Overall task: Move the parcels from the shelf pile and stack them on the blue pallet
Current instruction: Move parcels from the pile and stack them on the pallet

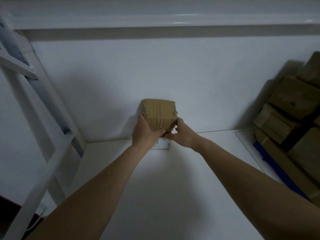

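Two hands hold one brown parcel (160,115) up in front of the white wall (155,75), arms stretched forward from the bottom of the view. The left hand (144,130) grips the parcel's lower left side, its thumb laid across the near face; the right hand (180,134) grips the lower right corner, fingers curled under and against the box. The parcel sits between and just above the two hands, its cardboard torn and crumpled along the upper edges. A white label (161,144) shows below the hands, partly hidden by them — whether it is on the parcel's underside cannot be told.

At the right edge a stack of brown boxes (290,115) rests on the blue pallet (280,172), well apart from the held parcel. A white shelf frame (39,122) runs down the left side. The floor (164,196) below is white.
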Demonstrator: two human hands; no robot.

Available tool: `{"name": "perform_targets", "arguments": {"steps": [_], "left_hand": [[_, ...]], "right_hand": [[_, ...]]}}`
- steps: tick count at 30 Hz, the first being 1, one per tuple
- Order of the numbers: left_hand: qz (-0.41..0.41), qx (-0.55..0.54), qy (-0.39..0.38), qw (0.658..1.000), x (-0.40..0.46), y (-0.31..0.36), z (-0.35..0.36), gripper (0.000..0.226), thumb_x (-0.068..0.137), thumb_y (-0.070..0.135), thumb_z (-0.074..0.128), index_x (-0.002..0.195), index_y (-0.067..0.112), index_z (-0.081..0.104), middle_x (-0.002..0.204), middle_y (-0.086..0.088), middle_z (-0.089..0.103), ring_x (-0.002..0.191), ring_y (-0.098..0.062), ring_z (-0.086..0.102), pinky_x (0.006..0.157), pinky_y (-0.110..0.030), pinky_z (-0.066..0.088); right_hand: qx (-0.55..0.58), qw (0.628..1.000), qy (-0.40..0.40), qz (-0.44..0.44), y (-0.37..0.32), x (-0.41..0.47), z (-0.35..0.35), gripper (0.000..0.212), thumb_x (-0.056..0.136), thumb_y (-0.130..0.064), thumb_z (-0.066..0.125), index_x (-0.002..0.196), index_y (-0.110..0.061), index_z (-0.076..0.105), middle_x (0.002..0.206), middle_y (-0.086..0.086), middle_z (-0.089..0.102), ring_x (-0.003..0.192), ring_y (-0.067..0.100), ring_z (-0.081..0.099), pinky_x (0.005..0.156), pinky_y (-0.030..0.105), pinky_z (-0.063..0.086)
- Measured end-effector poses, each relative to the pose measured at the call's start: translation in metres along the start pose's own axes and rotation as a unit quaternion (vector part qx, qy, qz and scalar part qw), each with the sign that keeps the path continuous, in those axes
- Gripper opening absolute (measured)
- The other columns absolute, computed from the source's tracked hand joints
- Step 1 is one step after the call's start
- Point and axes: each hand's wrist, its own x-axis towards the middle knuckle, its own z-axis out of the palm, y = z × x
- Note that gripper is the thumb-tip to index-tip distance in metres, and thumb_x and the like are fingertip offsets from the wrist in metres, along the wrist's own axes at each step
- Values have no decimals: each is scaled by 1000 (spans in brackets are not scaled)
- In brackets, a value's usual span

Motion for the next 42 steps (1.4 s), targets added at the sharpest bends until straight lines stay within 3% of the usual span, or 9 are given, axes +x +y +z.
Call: {"name": "perform_targets", "arguments": {"steps": [7,15,18,21,25,30,33,38,42], "left_hand": [[45,-30,-5,999,-35,56,10,76,68,34,84,124,14,38,119,-2,56,107,-25,57,76,-29,45],[123,-73,12,990,-112,150,26,78,66,33,84,126,14,38,111,1,58,98,-22,58,83,-34,49],[149,-73,11,986,-149,189,33,69,66,38,83,116,15,40,100,6,52,89,-17,54,69,-27,43],[176,-82,1,981,-187,229,42,64,67,41,82,109,18,39,98,6,52,86,-15,53,58,-21,38],[218,-92,-17,971,-239,278,56,67,65,47,83,107,17,41,98,6,54,85,-14,54,55,-19,38],[253,-100,-36,962,-300,323,86,54,75,49,73,105,16,44,95,4,54,88,-17,55,58,-23,40],[269,-108,-43,956,-331,344,107,46,83,55,61,103,17,44,89,8,52,87,-17,55,57,-21,38],[284,-101,-52,952,-365,379,137,53,89,62,43,115,16,45,124,-9,51,115,-31,51,92,-46,48],[315,-122,-54,939,-374,407,162,48,93,59,39,111,14,43,110,-4,51,103,-25,53,80,-34,45]], "right_hand": [[-4,999,46,-2,1,-43,-50,59,90,-17,61,137,-7,26,122,3,45,103,12,43,81,23,37],[-21,992,119,-43,-1,-146,-130,32,93,-17,55,118,-14,35,101,-4,45,73,-1,44,52,6,41],[-5,988,138,-64,-7,-197,-165,20,92,-16,55,102,-23,39,100,-2,53,80,4,51,63,11,43],[8,986,139,-87,-8,-248,-200,27,92,-13,56,119,-10,50,105,0,58,97,12,56,84,25,47],[24,979,192,-61,4,-304,-245,56,91,-24,61,137,-4,37,128,8,56,118,19,53,102,35,44],[62,962,260,-54,32,-365,-289,49,92,-29,60,129,-3,41,117,11,60,101,20,57,82,30,50],[67,961,267,-41,54,-395,-311,52,92,-37,57,131,-7,41,120,9,60,109,23,59,88,34,53],[108,950,290,-38,78,-430,-349,47,95,-37,51,130,-7,43,116,11,62,100,22,63,80,34,56],[159,939,305,-19,96,-441,-380,58,94,-42,50,137,-9,31,126,16,55,108,28,58,90,42,53]]}}
